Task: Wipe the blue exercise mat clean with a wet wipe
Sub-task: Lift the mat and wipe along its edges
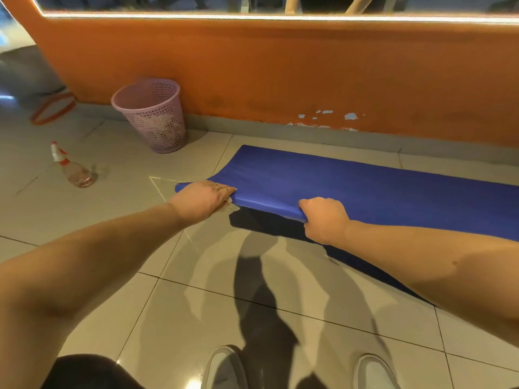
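A pale tiled floor (98,276) is seen below an orange wall (280,80), w/ a mirror edge (168,2) along the top. The blue mat (365,186) is laid on the tiles parallel to the wall, running off to the right; its near-left edge is raised off the floor and a dark shadow is cast under it. A pale scrap, prob. the wet wipe (231,206), is seen just under the lifted edge, below the left hand. Nothing is set on the mat's top. To the left, well apart from the mat, a pink perforated bin (151,113) is stood by the wall, a clear spray bottle (74,171) w/ red-white nozzle is laid on its side, and an orange hoop (53,109) is left further back. Two white shoes (224,369) are seen at the bottom. The left hand (205,196) is laid palm-down on the mat's left corner, fingers approx. straight, the wipe pressed beneath. The right hand (323,217) is curled round the raised edge, thumb on top, mat gripped.
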Demonstrator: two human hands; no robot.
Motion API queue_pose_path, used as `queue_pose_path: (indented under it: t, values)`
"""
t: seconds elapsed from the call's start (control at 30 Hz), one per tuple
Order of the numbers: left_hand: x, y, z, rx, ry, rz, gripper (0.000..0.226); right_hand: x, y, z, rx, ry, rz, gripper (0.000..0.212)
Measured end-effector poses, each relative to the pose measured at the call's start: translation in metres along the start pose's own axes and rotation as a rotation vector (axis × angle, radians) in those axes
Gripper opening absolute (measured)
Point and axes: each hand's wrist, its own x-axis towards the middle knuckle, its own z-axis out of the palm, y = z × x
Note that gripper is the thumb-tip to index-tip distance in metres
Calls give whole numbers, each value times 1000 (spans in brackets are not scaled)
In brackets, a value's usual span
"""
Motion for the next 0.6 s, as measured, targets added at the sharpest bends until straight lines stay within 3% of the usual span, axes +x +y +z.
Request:
queue_pose_path:
  t: [0.13,0.23,0.47,0.6]
  values:
    - [8,6,0,10,55,-10,50,23,-45,3,-34,66,-112,23]
    - [11,11,1,57,28,-3,55,43,-76,2,-33,64,-93,24]
    - [-18,-21,35,-2,-24,45,62,46,-78,6,-14,18,-133,14]
    - [-37,-44,47,9,-50,-17,71,45,-76,7,-27,14,-150,16]
